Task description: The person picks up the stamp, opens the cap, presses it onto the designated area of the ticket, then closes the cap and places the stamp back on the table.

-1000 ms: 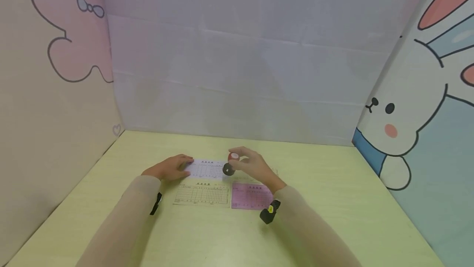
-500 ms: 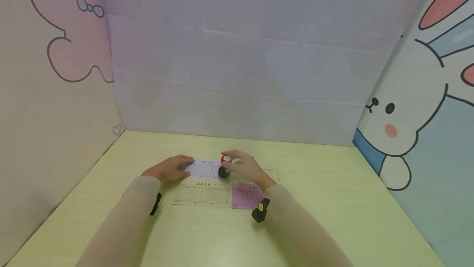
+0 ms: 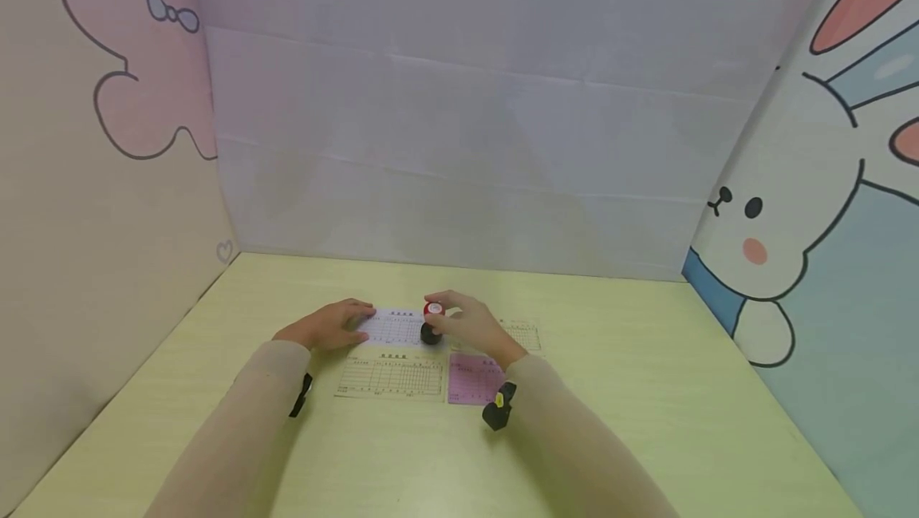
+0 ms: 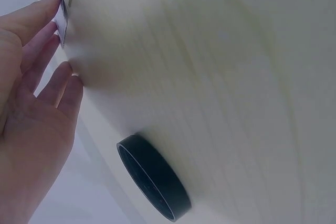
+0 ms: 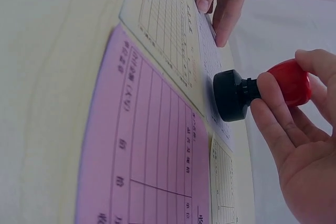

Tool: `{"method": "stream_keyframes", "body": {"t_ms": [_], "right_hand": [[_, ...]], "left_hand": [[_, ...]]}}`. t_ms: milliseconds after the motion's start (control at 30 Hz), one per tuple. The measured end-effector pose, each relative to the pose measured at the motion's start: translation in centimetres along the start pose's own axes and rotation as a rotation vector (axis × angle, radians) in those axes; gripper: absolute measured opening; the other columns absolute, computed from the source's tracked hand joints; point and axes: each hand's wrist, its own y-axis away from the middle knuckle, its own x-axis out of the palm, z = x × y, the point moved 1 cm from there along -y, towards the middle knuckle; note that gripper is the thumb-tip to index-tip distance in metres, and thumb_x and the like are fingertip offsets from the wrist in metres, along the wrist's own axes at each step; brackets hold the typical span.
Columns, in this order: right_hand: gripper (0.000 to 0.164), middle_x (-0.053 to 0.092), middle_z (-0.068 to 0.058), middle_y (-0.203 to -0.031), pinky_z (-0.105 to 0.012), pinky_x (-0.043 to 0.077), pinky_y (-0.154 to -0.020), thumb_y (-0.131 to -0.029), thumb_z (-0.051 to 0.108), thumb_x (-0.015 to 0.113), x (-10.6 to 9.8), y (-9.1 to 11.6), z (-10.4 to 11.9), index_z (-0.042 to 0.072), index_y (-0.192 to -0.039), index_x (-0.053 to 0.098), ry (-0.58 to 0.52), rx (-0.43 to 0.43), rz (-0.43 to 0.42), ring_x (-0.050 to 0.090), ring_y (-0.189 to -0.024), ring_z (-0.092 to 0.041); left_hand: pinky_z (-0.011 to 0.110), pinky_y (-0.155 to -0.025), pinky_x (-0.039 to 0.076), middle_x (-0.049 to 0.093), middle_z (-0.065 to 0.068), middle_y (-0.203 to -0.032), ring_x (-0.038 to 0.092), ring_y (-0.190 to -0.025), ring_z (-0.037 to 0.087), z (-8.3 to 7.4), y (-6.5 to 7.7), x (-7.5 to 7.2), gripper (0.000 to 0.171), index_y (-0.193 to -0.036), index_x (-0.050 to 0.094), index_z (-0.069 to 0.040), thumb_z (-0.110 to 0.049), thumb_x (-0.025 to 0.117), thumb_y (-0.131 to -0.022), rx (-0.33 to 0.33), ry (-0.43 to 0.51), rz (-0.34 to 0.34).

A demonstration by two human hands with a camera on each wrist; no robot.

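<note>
R hand (image 3: 468, 326) grips the round red-handled stamp (image 5: 231, 95) by its knob, thumb & fingers curled round; black base faces down at the right end of the white form (image 3: 391, 328). Can't tell if base & paper touch. L hand (image 3: 330, 326) is loosely spread, fingertips on the form's left edge, gripping nothing, prob. steadying it. Cream form (image 3: 391, 378) lies in front; pink form (image 3: 474, 381) right of that, partly hidden by R sleeve (image 3: 574, 430); 2nd cream form (image 3: 526, 336) is right of the white one, partly behind R hand. Step in hand looks like stamping the white form. Next move prob. calls for a straight press, base level, L fingers pinning paper, then vertical lift w/o smearing.
</note>
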Motion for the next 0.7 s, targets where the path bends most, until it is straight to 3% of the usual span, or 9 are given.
{"method": "stream_keyframes", "body": {"t_ms": [233, 700], "right_hand": [[0.047, 0.068, 0.000, -0.113, -0.042, 0.050, -0.093, -0.102, 0.041, 0.057, 0.14, -0.11, -0.01, 0.016, -0.143, 0.057, -0.004, 0.013, 0.002, 0.069, -0.092, -0.011], [0.043, 0.066, -0.002, -0.114, -0.040, 0.049, -0.091, -0.101, 0.041, 0.060, 0.29, -0.42, -0.48, 0.021, -0.139, 0.060, 0.006, 0.027, 0.003, 0.070, -0.090, -0.011]], "left_hand": [[0.060, -0.113, 0.027, 0.044, 0.025, -0.148, 0.036, -0.138, 0.047, 0.04, -0.06, 0.09, 0.053, -0.143, 0.051, 0.003, -0.019, 0.068, -0.098, 0.002, -0.007, -0.001], [0.059, -0.114, 0.026, 0.042, 0.025, -0.150, 0.034, -0.140, 0.047, 0.00, -0.01, 0.04, 0.053, -0.144, 0.050, 0.003, -0.018, 0.067, -0.098, -0.010, 0.015, 0.004]]}}
